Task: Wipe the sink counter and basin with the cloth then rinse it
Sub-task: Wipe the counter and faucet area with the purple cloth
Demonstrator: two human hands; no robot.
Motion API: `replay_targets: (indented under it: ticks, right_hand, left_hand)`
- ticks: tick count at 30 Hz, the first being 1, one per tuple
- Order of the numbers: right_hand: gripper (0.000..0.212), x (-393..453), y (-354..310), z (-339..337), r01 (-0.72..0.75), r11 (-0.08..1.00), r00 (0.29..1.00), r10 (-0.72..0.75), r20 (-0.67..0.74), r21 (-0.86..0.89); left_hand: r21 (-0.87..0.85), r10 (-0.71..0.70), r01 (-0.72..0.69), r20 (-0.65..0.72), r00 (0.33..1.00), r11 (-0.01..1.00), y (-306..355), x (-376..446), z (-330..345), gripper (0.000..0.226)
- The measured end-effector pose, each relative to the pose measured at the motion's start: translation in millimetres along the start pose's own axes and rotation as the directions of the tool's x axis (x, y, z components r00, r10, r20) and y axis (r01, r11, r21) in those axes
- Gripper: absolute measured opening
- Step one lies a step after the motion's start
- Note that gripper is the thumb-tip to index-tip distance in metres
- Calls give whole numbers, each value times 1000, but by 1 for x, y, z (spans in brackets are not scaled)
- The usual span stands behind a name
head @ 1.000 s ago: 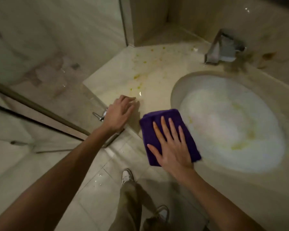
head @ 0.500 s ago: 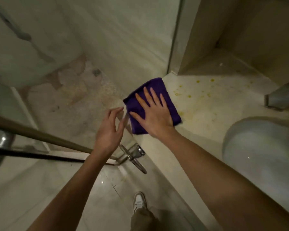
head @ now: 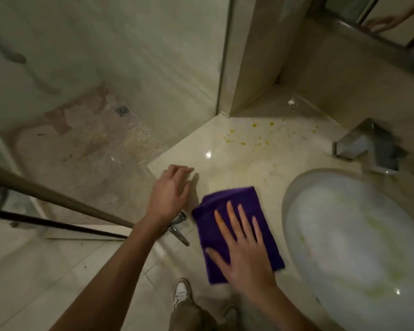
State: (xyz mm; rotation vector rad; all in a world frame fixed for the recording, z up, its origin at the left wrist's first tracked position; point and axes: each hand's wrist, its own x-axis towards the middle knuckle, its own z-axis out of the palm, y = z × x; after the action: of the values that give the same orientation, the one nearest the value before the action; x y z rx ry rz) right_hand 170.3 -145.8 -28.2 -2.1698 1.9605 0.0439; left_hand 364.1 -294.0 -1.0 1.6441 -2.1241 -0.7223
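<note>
the right hand lies flat on the purple cloth, fingers straight and spread, pressing the folded cloth onto the counter near its front edge, just left of the basin. the left hand rests at the counter's left corner, fingers loosely bent and holding nothing, apparently bracing.

to do this stroke well, i judge the palm should keep even pressure across the whole cloth, and the passes should overlap and reach toward the far side, where yellow spots are scattered on the counter well apart from the cloth. those look like the main dirt left on the flat surface. the basin also shows yellowish smears, so it seems not yet wiped.

further out, a metal faucet stands at the back of the basin; the cloth will have to work around its base. a metal bar and its fitting sit just under the left wrist, beside a glass shower panel to the left. a shoe shows on the floor below.
</note>
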Motion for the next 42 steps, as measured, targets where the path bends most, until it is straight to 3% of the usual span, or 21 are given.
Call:
replay_targets:
  ticks: [3, 8, 13, 18, 24, 30, 33, 35, 38, 42]
  right_hand:
    - [77, -18, 4, 9, 25, 999, 1000, -25, -2, -21]
    - [69, 66, 14, -8, 29, 1000, 999, -28, -46, 13]
    - [72, 198, 38, -31, -122, 992, 979, 124, -162, 24]
    - [75, 257, 56, -37, -199, 980, 955, 201, -217, 28]
    - [79, 233, 53, -39, -195, 981, 961, 195, -196, 18]
    - [77, 50, 12, -19, -343, 936, 935, 349, -70, 86]
    - [76, 4, -6, 5, -359, 931, 931, 362, -43, 62]
    - [74, 6, -2, 5, -361, 930, 930, 364, -46, 66]
    - [72, 35, 19, -3, -338, 940, 938, 340, -67, 40]
    - [73, 116, 73, -27, -360, 932, 928, 362, -92, 35]
  left_hand:
    - [71, 49, -52, 43, 998, 996, 22, 8, 13, 44]
    - [45, 11, -12, 33, 999, 999, 15, 38, 16, 55]
    - [-90, -15, 20, 53, 998, 996, -3, 59, 17, 58]
    - [39, 72, -77, 115, 991, 996, -16, 54, 30, 61]
    - [109, 77, -100, 197, 977, 989, -18, 62, 29, 72]
    - [137, 62, -112, 326, 943, 984, 3, 61, 19, 74]
    - [252, 103, -255, 493, 864, 934, 16, 72, 22, 69]
    - [255, 140, -312, 525, 840, 915, 34, 83, 24, 65]
    - [211, 139, -288, 528, 838, 934, 52, 100, 32, 63]
    - [198, 135, -293, 566, 813, 935, 42, 108, 44, 80]
